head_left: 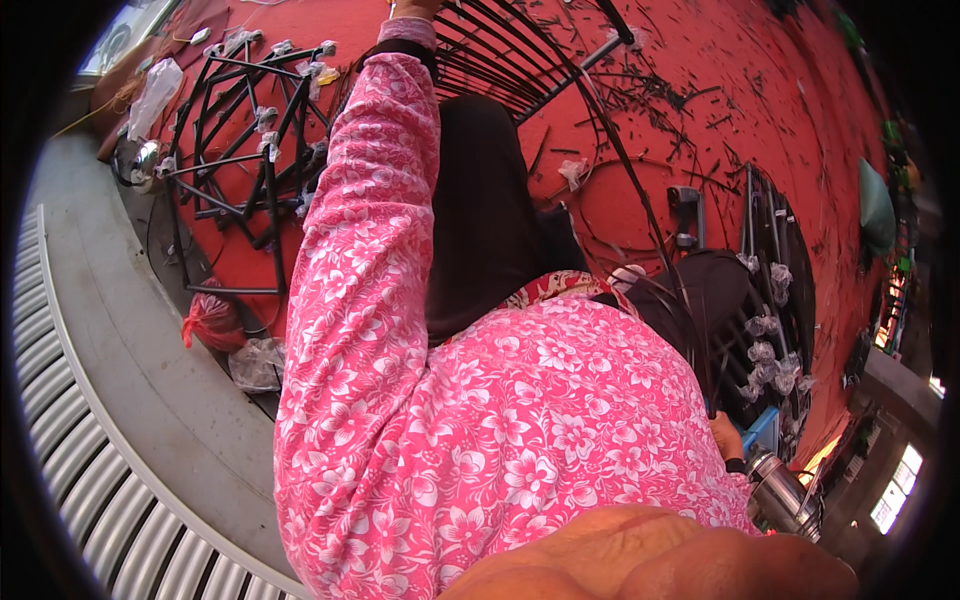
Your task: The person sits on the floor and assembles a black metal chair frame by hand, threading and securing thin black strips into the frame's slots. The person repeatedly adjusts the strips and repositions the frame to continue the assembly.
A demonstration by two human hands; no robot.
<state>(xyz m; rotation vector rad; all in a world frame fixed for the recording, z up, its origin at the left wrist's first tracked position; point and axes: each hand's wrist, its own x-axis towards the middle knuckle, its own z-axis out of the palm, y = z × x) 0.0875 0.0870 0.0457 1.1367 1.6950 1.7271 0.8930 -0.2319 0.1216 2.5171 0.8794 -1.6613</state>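
My left arm, in a pink flowered sleeve, reaches up to the top edge, where only the base of my left hand (pixel 414 9) shows. Its fingers are cut off from view, beside a dark frame (pixel 500 45) with many slats or strands running across it. Long dark flexible strips (pixel 640 190) trail from that frame over my right leg, down to my right side. There my right hand (pixel 724 436) appears closed on the strips, partly hidden behind my body. A blue object (pixel 762 430) and a steel flask-like cylinder (pixel 785 492) are close to it.
Black tubular frames (pixel 240 160) with plastic-wrapped ends stand at left on the red floor covering (pixel 740 60). A red bag (pixel 212 322) lies below them, by a grey ledge (pixel 150 330). More dark frames (pixel 775 290) stand at right. Dark strip scraps (pixel 650 95) litter the floor.
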